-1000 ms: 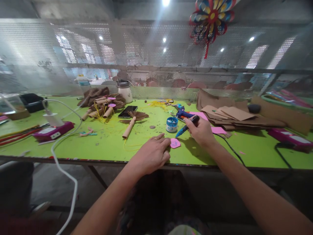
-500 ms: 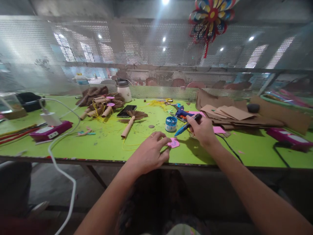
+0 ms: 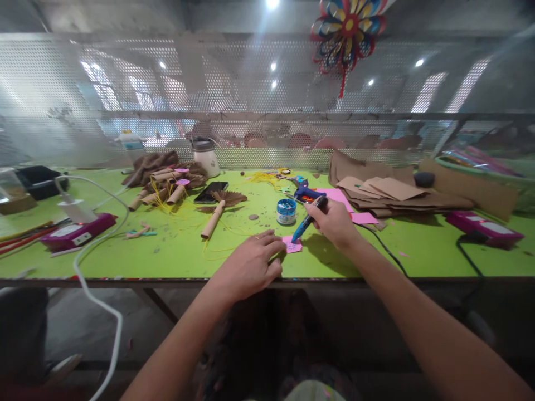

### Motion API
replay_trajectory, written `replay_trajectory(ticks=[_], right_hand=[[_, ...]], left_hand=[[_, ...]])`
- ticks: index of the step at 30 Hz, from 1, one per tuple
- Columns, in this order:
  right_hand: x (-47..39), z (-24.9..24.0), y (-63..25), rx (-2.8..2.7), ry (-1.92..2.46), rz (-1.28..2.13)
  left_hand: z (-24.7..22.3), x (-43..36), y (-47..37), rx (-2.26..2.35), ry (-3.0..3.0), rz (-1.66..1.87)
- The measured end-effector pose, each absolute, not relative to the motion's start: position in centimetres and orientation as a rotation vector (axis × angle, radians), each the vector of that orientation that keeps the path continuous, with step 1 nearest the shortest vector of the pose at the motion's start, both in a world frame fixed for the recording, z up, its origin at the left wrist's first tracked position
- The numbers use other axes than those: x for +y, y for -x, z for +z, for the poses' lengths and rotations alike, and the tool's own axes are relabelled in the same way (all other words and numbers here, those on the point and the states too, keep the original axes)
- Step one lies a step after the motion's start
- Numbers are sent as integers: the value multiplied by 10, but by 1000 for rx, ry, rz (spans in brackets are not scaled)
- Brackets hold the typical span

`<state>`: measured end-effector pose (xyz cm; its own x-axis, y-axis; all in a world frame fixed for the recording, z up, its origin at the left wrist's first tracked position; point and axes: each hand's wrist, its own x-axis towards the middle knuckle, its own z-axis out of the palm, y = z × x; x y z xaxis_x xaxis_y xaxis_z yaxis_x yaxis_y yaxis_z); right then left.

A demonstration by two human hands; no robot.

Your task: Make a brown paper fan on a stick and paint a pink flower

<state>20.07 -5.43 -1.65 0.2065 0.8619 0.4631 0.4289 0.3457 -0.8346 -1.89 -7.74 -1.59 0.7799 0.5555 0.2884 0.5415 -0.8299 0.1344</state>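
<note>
A blue pen (image 3: 304, 225) with a dark upper end is gripped in my right hand (image 3: 334, 223); its tip meets a small pink paper piece (image 3: 293, 244) with dark marks. My left hand (image 3: 252, 263) lies on the table with its fingers apart, fingertips at the paper's left edge. Just behind the paper stands an open blue paint jar (image 3: 286, 212). A blue glue gun (image 3: 308, 193) lies behind the jar. To the left is a brown paper fan shape on a rolled stem (image 3: 214, 220).
Rolled stems (image 3: 176, 194), a phone (image 3: 212, 192) and a white jug (image 3: 205, 157) are at left. Stacked brown paper (image 3: 384, 189) is at right. Purple power strips (image 3: 79, 231) sit on both sides of the green table (image 3: 167, 262). A white cable (image 3: 119, 328) hangs over the edge.
My right hand has lowered the pen, whose tip has gone from above the table beside the jar down onto the pink paper. The whole view has shifted slightly.
</note>
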Motion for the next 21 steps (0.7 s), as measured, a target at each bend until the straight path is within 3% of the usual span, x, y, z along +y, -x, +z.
replay_trajectory(ticks=[13,21], right_hand=[[-50,-16,-205,-1332,1326,211],[-53,-18,-203,-1372,1249,410]], left_hand=[[-16,-77,19,915,-2958,464],[-15,-78,19,907,-2949,463]])
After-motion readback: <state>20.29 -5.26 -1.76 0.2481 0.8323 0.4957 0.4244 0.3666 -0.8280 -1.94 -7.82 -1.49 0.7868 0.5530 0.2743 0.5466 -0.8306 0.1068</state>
